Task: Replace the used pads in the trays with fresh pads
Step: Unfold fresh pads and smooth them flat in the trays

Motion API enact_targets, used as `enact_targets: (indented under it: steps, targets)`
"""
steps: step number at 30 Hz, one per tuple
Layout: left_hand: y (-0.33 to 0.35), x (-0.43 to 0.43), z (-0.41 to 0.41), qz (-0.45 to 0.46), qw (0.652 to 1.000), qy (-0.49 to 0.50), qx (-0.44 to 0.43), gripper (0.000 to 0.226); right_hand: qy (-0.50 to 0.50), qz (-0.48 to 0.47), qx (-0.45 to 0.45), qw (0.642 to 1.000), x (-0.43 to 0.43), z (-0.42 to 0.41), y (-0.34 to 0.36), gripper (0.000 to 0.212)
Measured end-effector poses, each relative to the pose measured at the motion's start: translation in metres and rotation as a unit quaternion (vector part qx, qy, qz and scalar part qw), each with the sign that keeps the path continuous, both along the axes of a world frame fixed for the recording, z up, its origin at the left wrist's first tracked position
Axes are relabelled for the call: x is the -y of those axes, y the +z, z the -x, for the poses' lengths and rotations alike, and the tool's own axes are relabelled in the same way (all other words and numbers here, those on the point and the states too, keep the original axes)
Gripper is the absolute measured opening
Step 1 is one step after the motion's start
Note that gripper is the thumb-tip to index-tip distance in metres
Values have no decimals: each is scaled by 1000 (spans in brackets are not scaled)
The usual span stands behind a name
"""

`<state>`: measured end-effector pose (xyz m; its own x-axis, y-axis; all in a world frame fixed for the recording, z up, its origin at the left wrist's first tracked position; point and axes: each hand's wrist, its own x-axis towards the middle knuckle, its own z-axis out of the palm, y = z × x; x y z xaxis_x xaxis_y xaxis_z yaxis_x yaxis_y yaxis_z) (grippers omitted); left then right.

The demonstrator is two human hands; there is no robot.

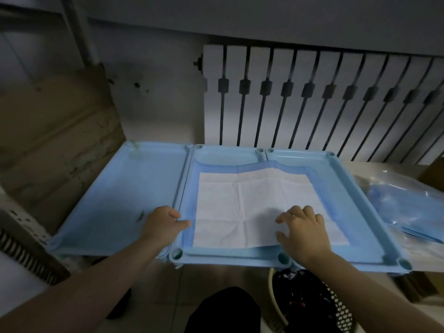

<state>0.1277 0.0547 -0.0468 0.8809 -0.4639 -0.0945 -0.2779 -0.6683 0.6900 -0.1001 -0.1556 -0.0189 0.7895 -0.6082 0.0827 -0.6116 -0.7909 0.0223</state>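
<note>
One pad (252, 203) laid in middle tray (230, 257); right hand (302, 229) spread flat on it, grip of left hand (163, 224) unclear. Creases best smoothed outward.

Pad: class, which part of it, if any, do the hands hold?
No clear grip: right hand presses the pad near its front edge; left hand touches its left blue border.

Dim, bluish, soft focus, wide-angle edge distortion
</note>
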Motion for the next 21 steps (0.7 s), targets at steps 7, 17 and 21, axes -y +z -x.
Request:
enact_targets:
  steps: [7,17,21]
  targets:
    - [-9,-7,1,13,999,-48,14,1,220,54,-152,962,-6,-20,-23,71]
    - [-17,-20,7,77,995,-46,39,9,264,139,-59,953,-7,-28,-24,34]
    - [-13,-22,20,92,991,-69,71,40,83,-51,89,991,-3,-29,-12,33]
